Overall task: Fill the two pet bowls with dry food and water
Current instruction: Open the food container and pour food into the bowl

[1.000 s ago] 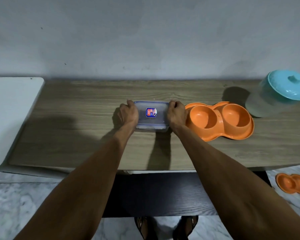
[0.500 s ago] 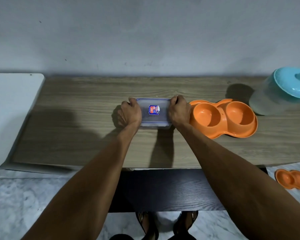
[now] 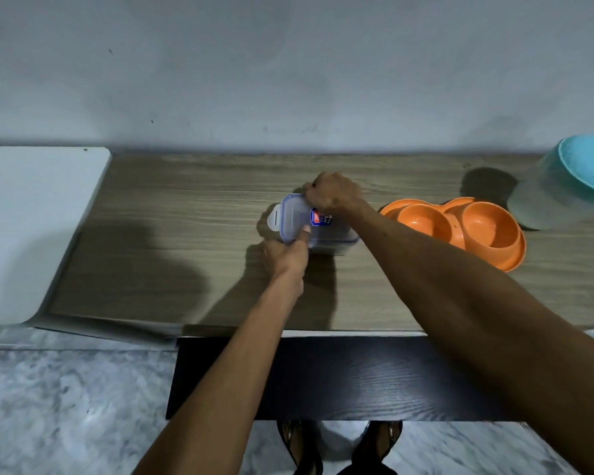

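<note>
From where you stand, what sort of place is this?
Likely a home corner: a wood-grain counter against a plain wall, an orange double pet bowl, and marble-patterned floor.

The wooden table (image 3: 186, 269) carries a clear lidded container (image 3: 296, 214), an orange 2-well bowl (image 3: 455, 222) and a teal-lidded jug (image 3: 546, 204).

A wood-grain desk (image 3: 186, 269) stands against a grey wall (image 3: 288, 63) (a few dark specks mark it). A white panel (image 3: 31, 217) adjoins the desk's left end. Under its front edge sits a black board (image 3: 323, 378), above a marbled floor (image 3: 66, 406).
</note>
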### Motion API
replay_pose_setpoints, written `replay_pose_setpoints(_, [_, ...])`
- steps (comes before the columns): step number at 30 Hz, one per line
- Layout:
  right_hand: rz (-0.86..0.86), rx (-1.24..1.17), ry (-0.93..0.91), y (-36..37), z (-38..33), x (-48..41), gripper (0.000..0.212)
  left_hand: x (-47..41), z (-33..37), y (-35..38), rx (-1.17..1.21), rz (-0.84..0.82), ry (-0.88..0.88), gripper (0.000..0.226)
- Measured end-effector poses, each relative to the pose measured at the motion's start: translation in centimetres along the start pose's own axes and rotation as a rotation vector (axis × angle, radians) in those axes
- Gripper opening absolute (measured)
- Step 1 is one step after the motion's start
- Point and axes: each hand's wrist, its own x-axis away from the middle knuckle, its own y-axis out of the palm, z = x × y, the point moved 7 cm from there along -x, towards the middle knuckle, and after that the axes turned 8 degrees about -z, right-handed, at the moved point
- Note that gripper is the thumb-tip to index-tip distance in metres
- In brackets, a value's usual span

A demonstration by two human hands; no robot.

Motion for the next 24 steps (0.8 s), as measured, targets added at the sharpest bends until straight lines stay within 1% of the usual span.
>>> replay_pose_setpoints(1, [-0.024, 0.007, 0.011, 0.2, 0.1, -0.3, 0.054, -0.1, -0.3, 0.4, 0.067, -0.03, -0.025, 0.038])
replay_pose_setpoints(3, [-0.067, 0.032, 0.031, 0.4, 0.3, -0.8, 0.056, -0.2, -0.5, 0.9, 0.166, -0.053, -0.059, 0.033])
replay_pose_setpoints(4, [-0.088, 0.047, 0.039, 0.6, 0.3, -1.0, 0.057, 0.0, -0.5, 1.0, 0.213, -0.05, -0.065, 0.036])
replay_pose_setpoints(6, [-0.119, 0.065, 0.056, 0.9, 0.4, -1.3, 0.06, 0.1, -0.6, 1.2, 0.314, -0.045, -0.069, 0.049])
replay_pose_setpoints(7, [-0.111, 0.064, 0.064, 0.9, 0.4, -1.4, 0.06, 0.4, -0.6, 1.3, 0.357, -0.044, -0.075, 0.052])
replay_pose_setpoints(10, [-0.011, 0.043, 0.061, 0.5, 0.5, -1.5, 0.057, 0.9, -0.9, 2.0, 0.45, -0.063, -0.133, 0.056])
replay_pose_setpoints(13, [0.011, 0.042, 0.057, 0.5, 0.4, -1.3, 0.056, 0.9, -1.2, 2.2, 0.507, -0.023, -0.14, 0.059])
replay_pose_setpoints(18, [0.023, 0.018, 0.059, 0.5, 0.3, -1.1, 0.054, 0.8, -1.5, 2.4, 0.476, 0.02, -0.037, 0.051])
replay_pose_setpoints(20, [0.032, 0.009, 0.055, 0.5, 0.3, -1.0, 0.053, 0.7, -1.3, 2.4, 0.464, 0.028, 0.005, 0.052])
replay_pose_setpoints(24, [0.061, -0.06, 0.037, 0.2, 0.1, -0.2, 0.053, 0.5, -1.1, 2.0, 0.317, 0.005, 0.057, 0.056])
